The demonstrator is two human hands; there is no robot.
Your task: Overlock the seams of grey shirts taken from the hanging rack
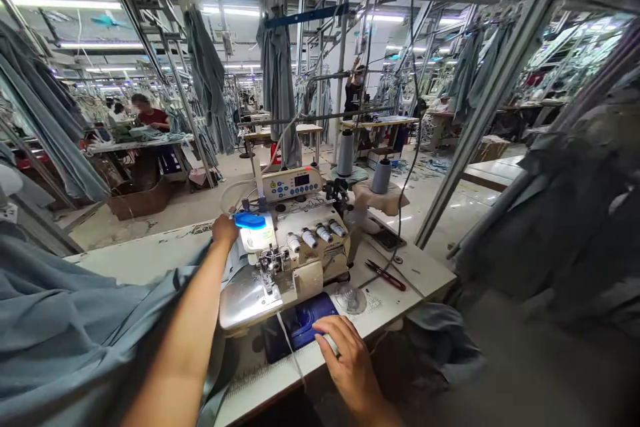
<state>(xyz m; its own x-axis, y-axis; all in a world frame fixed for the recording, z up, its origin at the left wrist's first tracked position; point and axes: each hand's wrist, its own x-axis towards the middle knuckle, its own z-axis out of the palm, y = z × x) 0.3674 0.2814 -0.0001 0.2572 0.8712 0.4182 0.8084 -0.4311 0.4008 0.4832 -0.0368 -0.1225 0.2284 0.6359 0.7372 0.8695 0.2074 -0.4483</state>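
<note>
My left hand point(225, 230) is stretched forward to the left side of a white overlock sewing machine point(320, 227). Its fingers look curled beside the blue cap point(250, 220) on the machine head; what they grip is hidden. In front of the machine, my right hand point(347, 357) is curved at the table edge, with a small white object point(331, 344) partly showing between thumb and fingers. Just beyond it is a dark blue tray-like piece point(313, 317). A narrow white tape point(290, 343) hangs from the metal sewing plate point(247, 297) over the table edge.
Grey-blue fabric point(90, 320) is heaped at left, under my forearm. Red-handled snips point(385, 275) lie right of the machine, near a clear round dish point(351, 299). Thread cones point(381, 177) stand behind. Garments point(277, 73) hang above; a metal post point(480, 113) rises at right.
</note>
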